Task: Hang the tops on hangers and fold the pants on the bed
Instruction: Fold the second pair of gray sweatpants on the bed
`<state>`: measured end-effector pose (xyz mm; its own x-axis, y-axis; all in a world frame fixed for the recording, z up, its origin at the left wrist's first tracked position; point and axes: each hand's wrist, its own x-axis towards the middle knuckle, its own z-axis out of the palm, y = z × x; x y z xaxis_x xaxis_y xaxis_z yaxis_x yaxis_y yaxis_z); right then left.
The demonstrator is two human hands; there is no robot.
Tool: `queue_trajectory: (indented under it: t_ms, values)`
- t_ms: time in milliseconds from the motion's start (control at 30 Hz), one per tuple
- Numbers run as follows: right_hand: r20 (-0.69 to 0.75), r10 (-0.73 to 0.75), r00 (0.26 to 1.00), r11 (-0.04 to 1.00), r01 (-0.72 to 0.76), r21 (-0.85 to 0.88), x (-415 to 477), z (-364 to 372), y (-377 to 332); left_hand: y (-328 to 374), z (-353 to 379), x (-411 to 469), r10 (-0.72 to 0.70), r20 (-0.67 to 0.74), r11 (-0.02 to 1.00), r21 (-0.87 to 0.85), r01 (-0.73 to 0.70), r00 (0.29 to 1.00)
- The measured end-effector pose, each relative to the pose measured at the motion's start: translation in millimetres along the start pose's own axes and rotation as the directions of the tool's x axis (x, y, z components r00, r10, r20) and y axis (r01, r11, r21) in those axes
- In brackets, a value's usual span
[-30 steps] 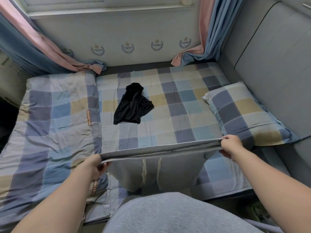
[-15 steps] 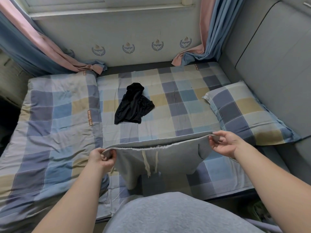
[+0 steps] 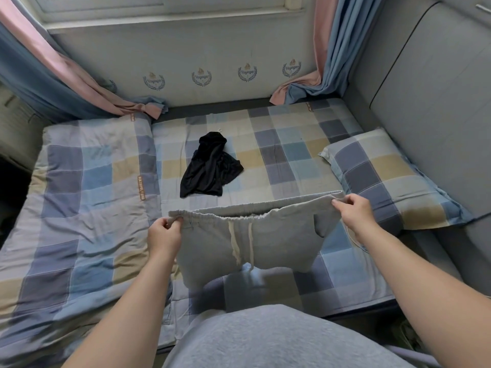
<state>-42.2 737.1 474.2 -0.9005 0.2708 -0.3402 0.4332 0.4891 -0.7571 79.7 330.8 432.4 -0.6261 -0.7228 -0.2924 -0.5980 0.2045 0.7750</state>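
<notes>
I hold a pair of grey drawstring pants [image 3: 279, 240] by the elastic waistband, spread out above the near part of the checked bed [image 3: 292, 160]. My left hand [image 3: 164, 235] pinches the waistband's left end and my right hand [image 3: 354, 212] pinches its right end. Two white drawstrings hang down the front. The pants' lower part drapes toward the bed's near edge. A crumpled black garment [image 3: 210, 168] lies on the sheet beyond the pants, apart from both hands.
A folded checked quilt [image 3: 79, 208] covers the bed's left side. A matching pillow [image 3: 385, 176] lies at the right against a grey padded wall [image 3: 430, 102]. Pink and blue curtains [image 3: 318, 86] hang at both far corners under the window.
Both hands have moved the pants forward over the bed and drawn closer together, so the taut waistband has slackened. The black garment has not moved.
</notes>
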Motion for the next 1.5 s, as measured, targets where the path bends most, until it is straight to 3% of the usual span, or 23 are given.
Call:
queue_trajectory:
  t_ms: [67,100,200,267,367,400,467,700,800,933,1033,1167,1233,1300,1367,1433,1500]
  values:
    - [-0.024,-0.053,0.998,0.993,0.050,-0.110,-1,0,0,1,-3,1,0.005,0.000,0.991,0.131,-0.005,1.000]
    - [-0.028,-0.078,0.997,0.983,0.073,-0.171,-2,0,-1,2,-4,1,0.000,0.013,0.993,0.119,-0.001,1.000]
    - [0.005,-0.085,0.996,0.981,0.085,-0.175,-6,1,-9,15,-7,-3,-0.025,0.051,0.998,-0.056,0.028,0.998]
    - [0.021,-0.069,0.997,0.990,0.071,-0.123,-9,4,-17,26,-6,-7,-0.127,0.082,0.979,-0.152,0.138,0.989]
    - [0.057,-0.072,0.996,0.995,0.076,-0.070,-21,14,-32,47,-1,-21,-0.378,0.349,0.793,-0.355,0.495,0.857]
    - [0.082,-0.089,0.993,0.994,0.094,-0.056,-27,18,-38,54,1,-26,-0.400,0.440,0.732,-0.374,0.569,0.804]
    - [0.150,-0.142,0.978,0.989,0.147,-0.023,-38,26,-52,66,4,-38,-0.366,0.538,0.708,-0.368,0.602,0.759]
    - [0.457,-0.387,0.801,0.918,0.291,0.269,-90,37,-100,106,15,-87,0.011,0.617,0.869,-0.395,0.298,0.787]
    - [0.523,-0.466,0.713,0.882,0.328,0.339,-109,38,-112,119,17,-104,0.160,0.651,0.893,-0.416,0.172,0.742]
    - [0.550,-0.540,0.637,0.842,0.413,0.349,-120,33,-119,124,10,-114,0.304,0.682,0.874,-0.477,0.090,0.665]
    - [0.590,-0.558,0.584,0.814,0.524,0.252,-122,30,-119,122,7,-115,0.367,0.676,0.858,-0.511,0.049,0.639]
    - [0.523,-0.677,0.518,0.716,0.628,0.305,-123,26,-115,125,12,-120,0.372,0.530,0.852,-0.521,-0.053,0.762]
    - [0.352,-0.709,0.611,0.705,0.628,0.331,-116,24,-108,126,9,-118,0.356,0.492,0.839,-0.543,-0.040,0.794]
    - [0.162,-0.615,0.772,0.783,0.573,0.243,-104,24,-91,126,4,-113,0.341,0.516,0.819,-0.573,0.020,0.786]
    - [0.194,-0.428,0.883,0.893,0.379,0.243,-99,24,-71,126,-2,-111,0.339,0.564,0.784,-0.612,0.106,0.753]
    - [0.410,-0.269,0.872,0.943,0.152,0.297,-96,31,-53,128,-8,-109,0.347,0.609,0.750,-0.637,0.178,0.713]
    - [0.610,-0.201,0.767,0.936,-0.033,0.350,-94,40,-41,128,-12,-105,0.357,0.645,0.730,-0.644,0.229,0.676]
